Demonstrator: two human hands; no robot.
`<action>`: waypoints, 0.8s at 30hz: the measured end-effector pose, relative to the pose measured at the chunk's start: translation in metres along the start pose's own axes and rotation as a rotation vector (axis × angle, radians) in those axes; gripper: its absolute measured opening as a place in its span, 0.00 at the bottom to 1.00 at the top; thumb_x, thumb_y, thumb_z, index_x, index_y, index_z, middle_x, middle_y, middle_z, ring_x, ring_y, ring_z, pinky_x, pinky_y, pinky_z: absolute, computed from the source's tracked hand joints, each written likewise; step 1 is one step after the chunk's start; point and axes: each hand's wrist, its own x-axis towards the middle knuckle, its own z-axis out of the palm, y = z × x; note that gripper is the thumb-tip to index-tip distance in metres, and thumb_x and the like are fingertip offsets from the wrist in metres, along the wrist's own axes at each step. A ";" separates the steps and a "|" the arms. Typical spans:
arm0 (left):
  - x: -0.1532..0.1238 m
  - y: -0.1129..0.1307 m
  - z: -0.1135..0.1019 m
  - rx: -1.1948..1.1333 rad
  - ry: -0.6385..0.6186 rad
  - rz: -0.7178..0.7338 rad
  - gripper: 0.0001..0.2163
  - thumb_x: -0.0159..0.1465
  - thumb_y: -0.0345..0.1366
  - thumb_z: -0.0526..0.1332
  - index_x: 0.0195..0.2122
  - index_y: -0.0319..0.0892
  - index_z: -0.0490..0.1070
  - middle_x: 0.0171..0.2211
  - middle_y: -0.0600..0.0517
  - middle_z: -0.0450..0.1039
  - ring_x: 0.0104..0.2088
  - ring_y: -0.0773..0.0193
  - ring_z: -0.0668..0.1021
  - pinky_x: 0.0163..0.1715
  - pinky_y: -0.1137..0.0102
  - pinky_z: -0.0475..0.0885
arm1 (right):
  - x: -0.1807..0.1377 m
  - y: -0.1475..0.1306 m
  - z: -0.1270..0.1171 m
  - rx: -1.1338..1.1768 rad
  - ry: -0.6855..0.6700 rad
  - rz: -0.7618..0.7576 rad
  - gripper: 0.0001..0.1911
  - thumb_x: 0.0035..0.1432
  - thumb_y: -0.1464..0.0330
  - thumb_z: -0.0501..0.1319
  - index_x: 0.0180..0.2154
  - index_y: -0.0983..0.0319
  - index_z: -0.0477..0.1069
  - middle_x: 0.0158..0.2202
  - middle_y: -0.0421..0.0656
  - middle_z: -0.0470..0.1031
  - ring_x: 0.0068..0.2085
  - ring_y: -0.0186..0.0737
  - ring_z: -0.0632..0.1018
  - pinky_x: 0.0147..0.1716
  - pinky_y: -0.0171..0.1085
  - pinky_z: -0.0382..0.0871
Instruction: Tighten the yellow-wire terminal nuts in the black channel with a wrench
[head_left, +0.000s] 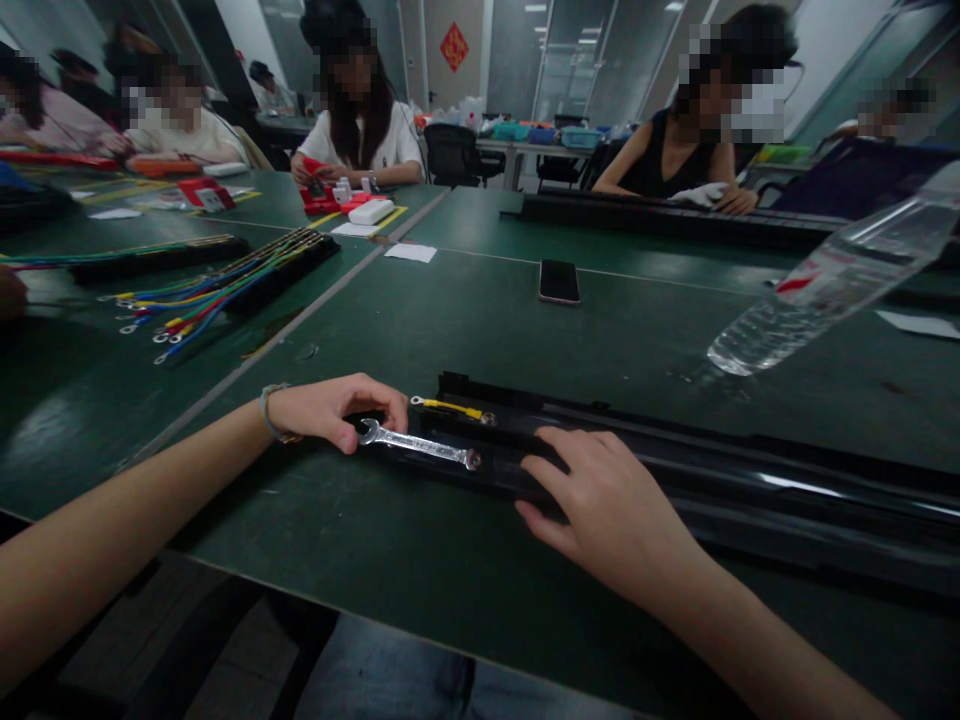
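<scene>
Left hand (330, 408) pinches open-jaw end of slim silver steel wrench (420, 445); ring end sits on long black plastic rail (750, 480) lying on green desk (375, 330). Right hand (607, 510) spread flat, bracing rail. Judged: wrenching step; next swing needs rail steady, ring seated.

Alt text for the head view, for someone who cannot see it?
The left hand pinches the open end of a silver wrench lying on a black rail on a green table; the right hand rests flat on the rail. A phone and a clear water bottle sit beyond.
</scene>
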 end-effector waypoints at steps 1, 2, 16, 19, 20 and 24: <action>0.000 0.000 0.000 0.003 -0.002 0.000 0.26 0.48 0.58 0.59 0.33 0.37 0.69 0.29 0.48 0.68 0.30 0.61 0.69 0.30 0.71 0.65 | 0.000 0.000 0.000 -0.001 0.000 -0.001 0.14 0.54 0.63 0.54 0.38 0.63 0.71 0.46 0.52 0.68 0.43 0.48 0.69 0.40 0.45 0.60; 0.000 0.001 0.000 0.007 -0.004 0.001 0.26 0.48 0.59 0.58 0.33 0.37 0.69 0.29 0.48 0.67 0.30 0.61 0.69 0.30 0.71 0.65 | 0.000 0.000 0.000 -0.002 -0.002 -0.001 0.14 0.54 0.63 0.54 0.38 0.62 0.71 0.46 0.52 0.68 0.43 0.48 0.69 0.40 0.45 0.60; 0.003 0.007 0.002 0.081 -0.043 0.008 0.29 0.51 0.62 0.52 0.33 0.37 0.68 0.29 0.48 0.67 0.30 0.62 0.68 0.31 0.71 0.63 | 0.000 0.001 0.001 -0.011 0.010 -0.008 0.13 0.53 0.62 0.55 0.37 0.62 0.71 0.45 0.51 0.68 0.43 0.47 0.69 0.39 0.44 0.60; 0.003 0.007 0.003 0.104 -0.047 0.012 0.29 0.52 0.62 0.50 0.33 0.37 0.68 0.29 0.48 0.67 0.30 0.62 0.68 0.31 0.71 0.63 | 0.000 0.001 0.001 -0.015 0.013 -0.008 0.13 0.53 0.62 0.55 0.37 0.62 0.71 0.45 0.51 0.69 0.43 0.47 0.69 0.39 0.44 0.60; 0.004 0.008 0.003 0.108 -0.047 0.014 0.30 0.52 0.62 0.50 0.33 0.36 0.68 0.29 0.48 0.67 0.29 0.62 0.68 0.31 0.71 0.63 | 0.000 0.001 0.001 -0.015 0.015 -0.009 0.13 0.53 0.62 0.55 0.37 0.62 0.71 0.45 0.51 0.69 0.43 0.47 0.69 0.39 0.44 0.60; 0.004 0.009 0.003 0.111 -0.044 0.022 0.29 0.53 0.62 0.48 0.32 0.36 0.68 0.28 0.48 0.66 0.29 0.62 0.68 0.31 0.70 0.62 | 0.001 0.001 0.001 -0.010 0.008 -0.009 0.13 0.53 0.63 0.55 0.37 0.62 0.71 0.45 0.51 0.68 0.43 0.47 0.69 0.39 0.44 0.60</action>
